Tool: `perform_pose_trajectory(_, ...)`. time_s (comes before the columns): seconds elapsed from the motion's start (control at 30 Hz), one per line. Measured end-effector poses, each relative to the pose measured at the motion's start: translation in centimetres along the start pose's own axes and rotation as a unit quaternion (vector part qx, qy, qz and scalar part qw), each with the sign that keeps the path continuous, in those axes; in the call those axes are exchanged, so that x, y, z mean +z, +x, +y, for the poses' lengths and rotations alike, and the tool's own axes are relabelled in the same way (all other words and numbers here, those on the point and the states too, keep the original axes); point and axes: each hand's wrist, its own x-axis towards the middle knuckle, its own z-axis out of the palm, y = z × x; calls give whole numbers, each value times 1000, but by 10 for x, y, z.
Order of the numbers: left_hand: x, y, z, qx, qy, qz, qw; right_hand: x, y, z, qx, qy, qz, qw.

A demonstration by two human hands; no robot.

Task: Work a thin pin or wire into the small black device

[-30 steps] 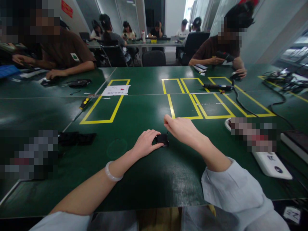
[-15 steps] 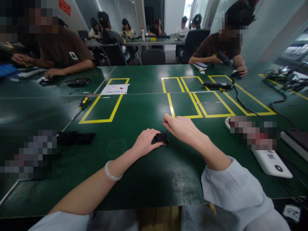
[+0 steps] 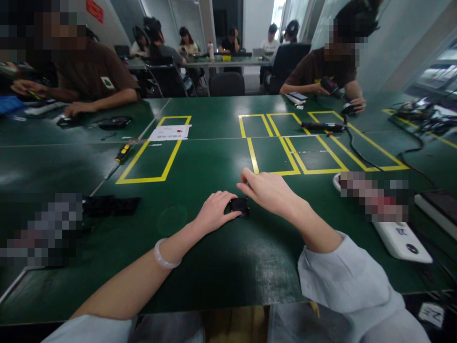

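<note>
My left hand [image 3: 214, 210] grips a small black rectangular part [image 3: 239, 205] low over the green table, thumb along its near edge and fingers at its far left side. Just past the part's right far corner is my right hand [image 3: 266, 188], its fingers curled and closed. Whatever those fingers hold is mostly hidden; only a thin dark tip shows beneath them, close to the part.
A screwdriver with a yellow and black handle [image 3: 123, 152] lies at the left, near a white paper sheet [image 3: 171, 132]. At the right are a white handheld device [image 3: 403, 240] and a black cable [image 3: 357, 147]. Two co-workers sit across the table [image 3: 214, 157].
My right hand's fingers have shifted slightly, and less of the thin dark piece shows below them. My left hand keeps its grip on the black part.
</note>
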Motion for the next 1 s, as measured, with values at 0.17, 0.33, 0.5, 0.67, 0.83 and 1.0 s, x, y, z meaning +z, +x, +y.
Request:
perform_pose_trajectory(0.17, -1, 0, 1, 0, -4, -1, 1000, 0, 1, 0, 11, -40, -10, 999)
perform_pose_trajectory(0.33, -3, 0, 2, -5, -10, -5, 1000, 3, 3, 3, 1, -31, -6, 1000)
perform_pose_trajectory(0.5, -4, 0, 2, -2, -9, -4, 1000, 0, 1, 3, -7, -17, 1, 1000)
perform_pose_trajectory(0.67, -3, 0, 2, -3, -10, 0, 1000, 1, 1, 0, 15, -35, 3, 999)
perform_pose_trajectory(0.83, -3, 0, 2, -4, -10, -2, 1000, 3, 5, 0, 24, -63, -9, 998)
perform_pose_trajectory(1.0, -3, 1, 3, -4, -11, -6, 1000, 3, 4, 1, 12, -43, -15, 999)
